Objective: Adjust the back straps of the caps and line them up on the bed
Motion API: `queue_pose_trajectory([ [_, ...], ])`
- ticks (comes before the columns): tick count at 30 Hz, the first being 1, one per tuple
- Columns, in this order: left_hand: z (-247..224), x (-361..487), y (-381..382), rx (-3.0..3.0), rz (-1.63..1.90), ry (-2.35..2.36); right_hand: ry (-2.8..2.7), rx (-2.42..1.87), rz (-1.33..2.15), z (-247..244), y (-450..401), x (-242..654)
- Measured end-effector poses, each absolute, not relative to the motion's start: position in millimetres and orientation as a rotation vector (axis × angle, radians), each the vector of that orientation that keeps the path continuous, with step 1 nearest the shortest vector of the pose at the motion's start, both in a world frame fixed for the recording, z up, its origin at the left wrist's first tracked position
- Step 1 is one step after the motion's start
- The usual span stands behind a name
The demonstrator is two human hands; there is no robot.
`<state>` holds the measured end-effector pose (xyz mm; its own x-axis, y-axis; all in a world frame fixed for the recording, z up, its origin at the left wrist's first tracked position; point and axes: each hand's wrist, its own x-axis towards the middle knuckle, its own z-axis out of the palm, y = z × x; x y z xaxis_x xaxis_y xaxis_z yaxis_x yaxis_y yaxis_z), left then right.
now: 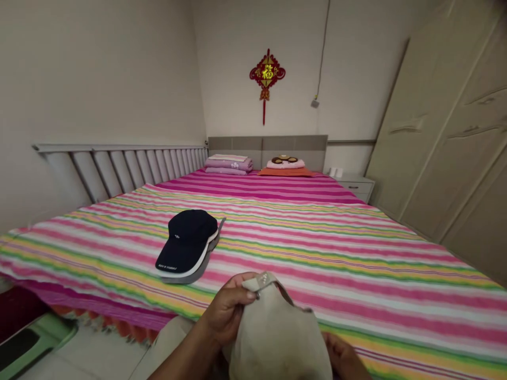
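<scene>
A beige baseball cap (279, 338) is held up at the bottom centre, above the bed's front part. My left hand (227, 309) pinches it between thumb and fingers at the back strap, near a small metal buckle. My right hand (344, 356) grips the cap's right side with curled fingers, partly hidden by the cap and the frame's lower edge. Further off to the left, a navy baseball cap (192, 232) with a white-edged brim lies on the striped bedspread (317, 258), touched by neither hand.
Folded purple bedding (228, 164) and a pink-and-orange stack (285, 167) rest by the headboard (233, 148). White radiators (146, 163) line the left wall. A nightstand (356, 186) and wardrobe (443, 121) stand at right. A green stool (51, 335) is at lower left.
</scene>
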<state>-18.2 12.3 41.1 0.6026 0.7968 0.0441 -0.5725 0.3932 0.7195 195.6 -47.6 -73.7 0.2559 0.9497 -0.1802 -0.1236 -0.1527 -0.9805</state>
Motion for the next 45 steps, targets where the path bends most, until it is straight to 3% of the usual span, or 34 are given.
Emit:
queue_pose_trajectory([
  [4,35.3,-14.1,5.0,0.835,0.772,0.455,-1.144,-1.255,0.965,-7.4,-39.6,205.4],
  [9,31.6,-9.2,-1.4,0.871,0.748,0.562,-1.563,-1.091,1.079,41.2,-37.1,167.6],
  [15,21.0,-16.2,-2.2,0.875,0.805,0.595,-1.366,-0.932,1.369,35.4,-31.5,141.5],
  [27,18.6,-15.4,-2.7,0.873,0.855,0.599,-1.214,-0.785,1.617,33.1,-31.5,131.4],
  [35,1.8,-30.9,12.0,0.713,1.056,0.467,-0.678,-0.757,1.381,28.2,-14.7,150.9],
  [41,2.4,-32.8,22.3,0.468,1.059,0.565,-0.949,-0.680,1.947,-5.8,-23.5,149.3],
  [45,6.5,-36.5,29.3,0.485,1.036,0.603,-0.723,-0.592,1.978,-16.1,-32.3,140.4],
])
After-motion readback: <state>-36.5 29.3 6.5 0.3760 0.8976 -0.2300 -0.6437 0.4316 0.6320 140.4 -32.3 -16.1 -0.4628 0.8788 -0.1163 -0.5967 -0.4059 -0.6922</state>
